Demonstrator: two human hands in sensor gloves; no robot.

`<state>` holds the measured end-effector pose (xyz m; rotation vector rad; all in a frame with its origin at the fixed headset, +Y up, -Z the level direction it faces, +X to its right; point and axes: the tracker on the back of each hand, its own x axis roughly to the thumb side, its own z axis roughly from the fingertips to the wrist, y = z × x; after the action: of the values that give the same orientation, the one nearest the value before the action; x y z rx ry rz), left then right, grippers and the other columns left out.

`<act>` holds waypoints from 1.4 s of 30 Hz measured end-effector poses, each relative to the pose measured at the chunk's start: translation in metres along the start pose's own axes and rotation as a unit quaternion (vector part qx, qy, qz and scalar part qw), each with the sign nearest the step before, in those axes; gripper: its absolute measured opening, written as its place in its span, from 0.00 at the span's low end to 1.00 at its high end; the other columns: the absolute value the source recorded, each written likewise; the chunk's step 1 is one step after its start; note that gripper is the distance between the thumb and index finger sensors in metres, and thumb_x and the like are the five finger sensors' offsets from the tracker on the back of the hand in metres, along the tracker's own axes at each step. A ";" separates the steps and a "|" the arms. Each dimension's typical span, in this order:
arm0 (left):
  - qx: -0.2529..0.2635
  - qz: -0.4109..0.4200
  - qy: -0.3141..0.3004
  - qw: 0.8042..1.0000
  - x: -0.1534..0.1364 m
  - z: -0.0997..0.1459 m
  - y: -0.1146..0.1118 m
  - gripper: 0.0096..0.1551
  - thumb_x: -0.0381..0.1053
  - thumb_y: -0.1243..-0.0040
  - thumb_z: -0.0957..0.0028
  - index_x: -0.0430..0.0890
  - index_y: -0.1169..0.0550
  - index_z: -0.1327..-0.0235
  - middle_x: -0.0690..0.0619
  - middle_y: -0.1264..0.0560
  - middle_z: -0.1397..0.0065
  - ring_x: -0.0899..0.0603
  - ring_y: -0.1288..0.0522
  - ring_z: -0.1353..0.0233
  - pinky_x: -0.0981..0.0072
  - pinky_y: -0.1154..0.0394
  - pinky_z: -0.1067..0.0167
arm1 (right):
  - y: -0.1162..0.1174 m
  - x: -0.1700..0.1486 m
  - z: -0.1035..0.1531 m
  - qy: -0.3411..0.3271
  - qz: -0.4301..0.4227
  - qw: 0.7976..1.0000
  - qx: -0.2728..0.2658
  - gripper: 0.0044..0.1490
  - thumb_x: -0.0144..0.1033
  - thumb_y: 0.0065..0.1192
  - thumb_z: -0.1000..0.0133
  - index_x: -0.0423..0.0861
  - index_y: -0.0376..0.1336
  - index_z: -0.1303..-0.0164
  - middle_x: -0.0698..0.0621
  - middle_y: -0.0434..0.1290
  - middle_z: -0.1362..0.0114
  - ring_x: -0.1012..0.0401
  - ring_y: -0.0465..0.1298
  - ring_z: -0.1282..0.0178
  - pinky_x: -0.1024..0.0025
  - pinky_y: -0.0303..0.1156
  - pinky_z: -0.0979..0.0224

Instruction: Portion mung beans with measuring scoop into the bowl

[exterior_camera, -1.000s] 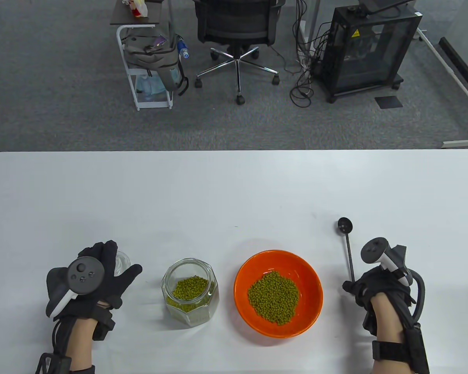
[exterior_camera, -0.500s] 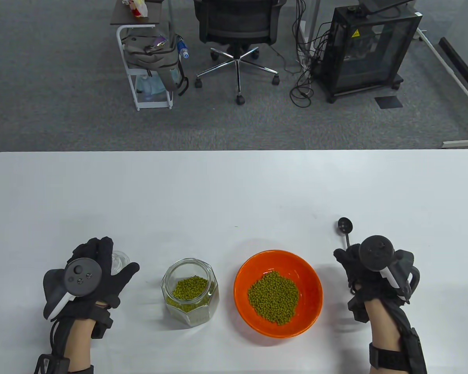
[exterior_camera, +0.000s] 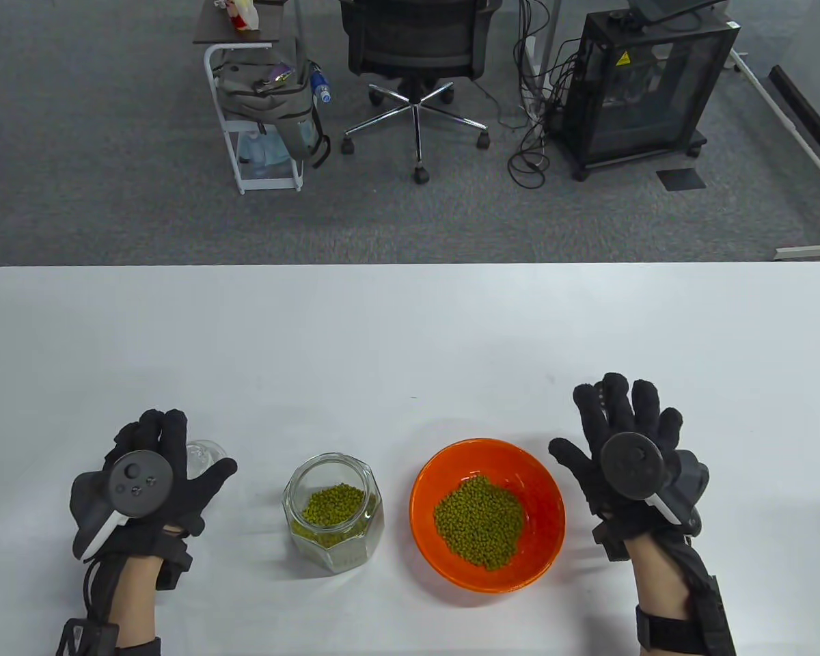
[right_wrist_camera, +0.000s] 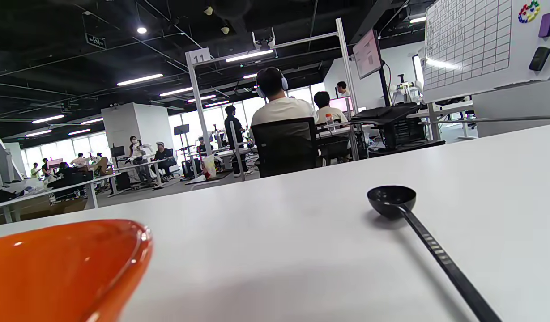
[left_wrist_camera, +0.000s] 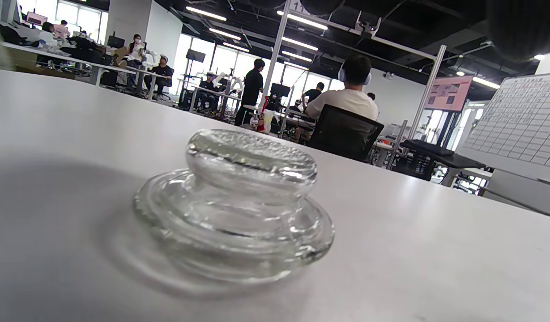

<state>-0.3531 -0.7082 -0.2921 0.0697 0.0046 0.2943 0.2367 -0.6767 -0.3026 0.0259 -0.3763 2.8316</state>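
Two hands lie empty with fingers spread at the frame's bottom: the left hand (exterior_camera: 154, 478) flat beside the glass lid (left_wrist_camera: 234, 205), the right hand (exterior_camera: 622, 451) covering the scoop (right_wrist_camera: 391, 199) lying on the surface (exterior_camera: 410, 328). Between them, jar (exterior_camera: 333, 512) and orange bowl (exterior_camera: 488, 514) hold mung beans (exterior_camera: 479, 512), so portioning looks finished.
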 end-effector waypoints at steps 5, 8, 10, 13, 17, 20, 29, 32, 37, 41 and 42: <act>-0.041 -0.015 0.042 0.998 -0.015 -0.011 -0.018 0.66 0.84 0.43 0.49 0.39 0.49 0.18 0.36 0.55 0.15 0.22 0.49 0.21 0.26 0.46 0.28 | 0.000 0.001 0.000 -0.004 0.002 1.000 -0.001 0.55 0.73 0.48 0.53 0.59 0.43 0.16 0.47 0.40 0.09 0.36 0.39 0.12 0.25 0.37 0.22; -0.068 -0.023 0.066 0.995 -0.023 -0.017 -0.029 0.67 0.85 0.44 0.50 0.40 0.49 0.17 0.36 0.55 0.15 0.23 0.46 0.22 0.28 0.44 0.29 | -0.001 0.001 0.001 -0.004 0.002 1.000 -0.002 0.55 0.73 0.48 0.52 0.59 0.43 0.16 0.46 0.40 0.09 0.36 0.39 0.12 0.25 0.37 0.22; -0.078 -0.022 0.078 0.994 -0.026 -0.019 -0.035 0.66 0.85 0.44 0.50 0.41 0.49 0.17 0.36 0.55 0.15 0.24 0.45 0.23 0.29 0.43 0.30 | -0.001 0.001 0.001 -0.002 0.000 1.000 0.000 0.55 0.73 0.48 0.52 0.59 0.44 0.16 0.47 0.40 0.09 0.36 0.39 0.12 0.25 0.37 0.22; -0.090 -0.031 0.088 0.992 -0.028 -0.021 -0.041 0.64 0.85 0.43 0.49 0.43 0.47 0.16 0.37 0.52 0.16 0.26 0.43 0.25 0.31 0.42 0.30 | 0.000 -0.001 0.000 0.001 -0.001 1.000 0.004 0.55 0.72 0.49 0.52 0.59 0.44 0.16 0.46 0.41 0.09 0.36 0.39 0.12 0.25 0.37 0.22; -0.095 -0.050 0.096 0.990 -0.028 -0.023 -0.045 0.60 0.82 0.42 0.47 0.45 0.45 0.16 0.38 0.47 0.18 0.29 0.39 0.28 0.31 0.40 0.31 | 0.000 0.000 0.000 0.002 0.000 1.000 0.008 0.55 0.72 0.49 0.52 0.58 0.43 0.16 0.46 0.41 0.09 0.35 0.39 0.12 0.24 0.37 0.22; -0.085 -0.047 0.103 0.990 -0.028 -0.024 -0.046 0.57 0.79 0.41 0.46 0.46 0.43 0.17 0.39 0.42 0.21 0.29 0.36 0.30 0.31 0.39 0.32 | 0.001 0.000 0.000 0.003 0.001 1.000 0.013 0.55 0.72 0.49 0.52 0.58 0.44 0.16 0.46 0.41 0.09 0.35 0.39 0.12 0.24 0.37 0.22; -0.059 -0.073 0.088 0.992 -0.020 -0.027 -0.045 0.58 0.76 0.35 0.48 0.37 0.38 0.21 0.34 0.32 0.28 0.29 0.29 0.37 0.31 0.34 0.35 | 0.002 0.000 0.000 0.007 0.002 1.000 0.022 0.55 0.72 0.49 0.51 0.58 0.43 0.16 0.46 0.41 0.09 0.35 0.40 0.13 0.24 0.37 0.22; -0.045 -0.083 0.091 0.991 -0.019 -0.028 -0.045 0.58 0.76 0.33 0.49 0.35 0.36 0.23 0.33 0.30 0.30 0.30 0.26 0.40 0.31 0.31 0.37 | 0.002 0.000 0.000 0.008 0.001 1.000 0.024 0.55 0.72 0.49 0.51 0.58 0.43 0.16 0.45 0.42 0.09 0.35 0.40 0.13 0.24 0.38 0.22; 0.000 -0.068 0.094 0.993 -0.017 -0.024 -0.034 0.59 0.77 0.33 0.51 0.34 0.34 0.25 0.33 0.28 0.33 0.31 0.25 0.43 0.32 0.29 0.40 | 0.001 0.000 0.000 0.009 -0.001 1.000 0.022 0.55 0.72 0.49 0.51 0.58 0.43 0.16 0.45 0.41 0.09 0.35 0.40 0.13 0.24 0.38 0.22; 0.071 -0.042 0.069 0.994 -0.005 -0.012 -0.008 0.59 0.77 0.34 0.51 0.34 0.34 0.25 0.34 0.28 0.33 0.32 0.24 0.43 0.32 0.29 0.40 | 0.001 -0.001 -0.001 0.010 -0.002 1.000 0.020 0.55 0.71 0.49 0.51 0.58 0.42 0.16 0.45 0.41 0.09 0.35 0.40 0.13 0.24 0.38 0.22; 0.086 -0.034 0.063 0.994 -0.003 -0.010 -0.004 0.59 0.77 0.33 0.51 0.34 0.34 0.25 0.33 0.28 0.33 0.32 0.25 0.44 0.32 0.29 0.40 | 0.001 -0.001 -0.001 0.011 -0.002 1.000 0.019 0.55 0.71 0.49 0.51 0.58 0.42 0.16 0.45 0.41 0.09 0.35 0.40 0.13 0.24 0.38 0.22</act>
<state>-0.3547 -0.7117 -0.3023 0.2222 0.1586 0.2285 0.2377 -0.6778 -0.3035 0.0050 -0.3165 2.8317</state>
